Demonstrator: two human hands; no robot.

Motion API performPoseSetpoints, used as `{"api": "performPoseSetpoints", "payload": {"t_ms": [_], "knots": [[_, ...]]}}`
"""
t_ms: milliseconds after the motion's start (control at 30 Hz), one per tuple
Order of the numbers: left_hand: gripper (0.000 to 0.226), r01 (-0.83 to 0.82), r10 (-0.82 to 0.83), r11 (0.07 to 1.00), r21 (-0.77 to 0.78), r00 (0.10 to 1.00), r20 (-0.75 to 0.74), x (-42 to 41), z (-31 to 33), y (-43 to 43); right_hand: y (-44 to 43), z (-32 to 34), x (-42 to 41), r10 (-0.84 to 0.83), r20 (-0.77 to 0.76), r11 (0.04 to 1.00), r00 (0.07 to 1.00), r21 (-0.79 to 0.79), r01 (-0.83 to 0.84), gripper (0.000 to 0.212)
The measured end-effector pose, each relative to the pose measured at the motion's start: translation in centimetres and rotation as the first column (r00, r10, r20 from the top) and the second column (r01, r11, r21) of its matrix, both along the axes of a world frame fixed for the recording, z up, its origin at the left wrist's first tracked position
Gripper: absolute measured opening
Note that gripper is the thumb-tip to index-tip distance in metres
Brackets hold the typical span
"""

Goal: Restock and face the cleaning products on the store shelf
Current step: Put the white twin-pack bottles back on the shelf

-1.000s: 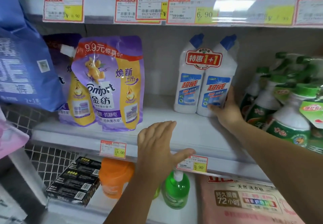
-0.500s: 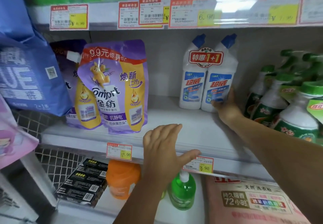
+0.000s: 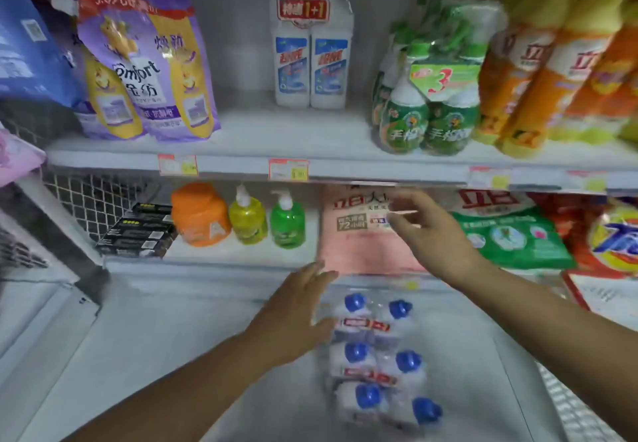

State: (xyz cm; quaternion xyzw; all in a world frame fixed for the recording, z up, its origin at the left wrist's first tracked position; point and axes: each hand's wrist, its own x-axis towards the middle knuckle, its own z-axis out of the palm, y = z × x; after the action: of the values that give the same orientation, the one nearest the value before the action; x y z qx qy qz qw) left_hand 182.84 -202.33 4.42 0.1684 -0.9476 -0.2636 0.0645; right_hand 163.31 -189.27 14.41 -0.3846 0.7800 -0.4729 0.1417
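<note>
Spare stock: a wrapped pack of blue-capped bottles (image 3: 376, 355) lies nearest, down on a low pale surface below the shelves. Motion blur softens it.
Left hand (image 3: 297, 310): fingers straight and together, holding nothing, at the pack's left edge. I cannot tell whether it touches the wrap.
Right hand (image 3: 428, 231): in the air with fingers loosely spread and empty, in front of the pink bag (image 3: 359, 251) on the lower shelf.
Lower shelf: an orange tub (image 3: 198, 215) stands left of the pink bag, with a yellow and a green pump bottle (image 3: 286, 222) between them.
Middle shelf (image 3: 276, 130): the twin-pack of white bottles (image 3: 312, 58) stands upright well back, label forward, with bare shelf in front and on both sides. Purple pouches (image 3: 148, 61) are to its left and green bottles (image 3: 424, 120) to its right.
What changed: a second ago the right hand was on the twin-pack's base and the left rested on the shelf edge. Both have let go, and the view has dropped to the spare stock.
What it means: facing that twin-pack looks finished (it stands square). Restocking is probably next, lifting bottles from the wrapped pack to fill the gap around it.
</note>
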Motion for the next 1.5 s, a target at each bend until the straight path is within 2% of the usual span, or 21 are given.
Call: {"api": "performPoseSetpoints", "payload": {"t_ms": [67, 167, 233, 333, 433, 500, 567, 667, 800, 867, 933, 1000, 1100, 1167, 1200, 1267, 1333, 1400, 1500], "knots": [[0.073, 0.012, -0.017, 0.999, 0.049, 0.994, 0.109, 0.9, -2.3, 3.2, 3.8, -3.2, 0.9, -0.032, 0.036, 0.994, 0.999, 0.106, 0.028, 0.027], [0.068, -0.031, 0.007, 0.986, 0.165, 0.99, 0.144, 1.3, -4.5, 7.4, 8.8, -7.6, 2.6, -0.037, 0.044, 0.972, 0.998, 0.235, 0.025, 0.021], [0.061, -0.131, 0.106, 0.97, 0.204, 0.986, 0.129, 1.6, -5.7, 9.4, 11.8, -9.9, 3.9, -0.071, 0.04, 0.948, 0.997, 0.314, 0.055, 0.005], [0.05, -0.283, 0.28, 0.93, 0.233, 0.959, 0.044, 1.9, -6.2, 11.3, 15.0, -13.2, 5.8, -0.021, 0.026, 0.857, 0.999, 0.516, 0.004, 0.027], [0.037, -0.3, 0.273, 0.904, 0.304, 0.953, 0.128, 2.8, -6.4, 12.0, 16.5, -15.8, 7.4, 0.13, 0.138, 0.769, 0.982, 0.612, -0.188, 0.047], [0.032, -0.277, 0.216, 0.873, 0.401, 0.957, 0.191, 3.6, -6.1, 12.2, 16.4, -16.7, 8.0, 0.141, 0.163, 0.789, 0.976, 0.577, -0.211, 0.055], [0.038, -0.245, 0.17, 0.859, 0.449, 0.965, 0.201, 4.2, -6.0, 12.3, 15.9, -17.0, 8.0, 0.083, 0.114, 0.829, 0.99, 0.543, -0.132, 0.044], [0.051, -0.226, 0.147, 0.849, 0.478, 0.969, 0.197, 4.5, -5.5, 12.2, 15.0, -16.4, 7.6, 0.093, 0.069, 0.815, 0.993, 0.568, -0.116, 0.039], [0.068, -0.27, 0.17, 0.711, 0.649, 0.962, 0.214, 3.9, -4.8, 10.7, 14.2, -10.9, 6.0, 0.132, 0.033, 0.836, 0.991, 0.534, -0.129, 0.032], [0.068, -0.265, 0.192, 0.626, 0.733, 0.964, 0.185, 3.2, -3.6, 9.5, 14.1, -6.9, 4.9, 0.126, 0.069, 0.872, 0.99, 0.469, -0.143, 0.023], [0.062, -0.201, 0.141, 0.589, 0.783, 0.979, 0.145, 2.6, -1.3, 8.6, 14.0, -3.0, 3.9, 0.104, 0.138, 0.919, 0.985, 0.366, -0.148, 0.019], [0.056, -0.116, 0.085, 0.626, 0.771, 0.993, 0.08, 2.0, 1.5, 7.9, 13.5, 0.6, 3.3, 0.104, 0.166, 0.954, 0.981, 0.263, -0.145, 0.019], [0.052, -0.093, 0.181, 0.685, 0.723, 0.982, -0.045, 1.0, 5.9, 6.0, 12.5, 4.9, 3.0, 0.091, 0.199, 0.992, 0.976, 0.065, -0.106, 0.028], [0.052, -0.082, 0.241, 0.711, 0.698, 0.961, -0.133, 0.5, 9.0, 4.3, 11.8, 6.0, 2.8, 0.132, 0.278, 0.989, 0.951, -0.105, -0.107, 0.043], [0.052, -0.078, 0.268, 0.721, 0.689, 0.948, -0.172, 0.2, 10.4, 3.2, 11.4, 5.8, 2.7, 0.167, 0.299, 0.983, 0.94, -0.129, -0.133, 0.055], [0.052, -0.071, 0.303, 0.738, 0.671, 0.923, -0.236, -0.3, 13.0, 1.2, 9.7, 4.6, 2.8, 0.195, 0.28, 0.981, 0.94, -0.047, -0.189, 0.075], [0.052, -0.034, 0.291, 0.769, 0.639, 0.908, -0.301, -0.9, 15.2, -0.8, 7.0, 3.6, 2.8, 0.151, 0.188, 0.988, 0.971, 0.0, -0.154, 0.071], [0.052, -0.014, 0.285, 0.802, 0.597, 0.887, -0.362, -1.5, 17.1, -2.9, 3.6, 3.9, 2.2, 0.072, 0.088, 0.995, 0.994, -0.07, -0.066, 0.055], [0.055, -0.008, 0.291, 0.842, 0.54, 0.849, -0.441, -2.2, 18.7, -6.6, -1.5, 5.8, 1.1, 0.023, -0.042, 0.985, 0.999, -0.168, -0.03, 0.047]]}}
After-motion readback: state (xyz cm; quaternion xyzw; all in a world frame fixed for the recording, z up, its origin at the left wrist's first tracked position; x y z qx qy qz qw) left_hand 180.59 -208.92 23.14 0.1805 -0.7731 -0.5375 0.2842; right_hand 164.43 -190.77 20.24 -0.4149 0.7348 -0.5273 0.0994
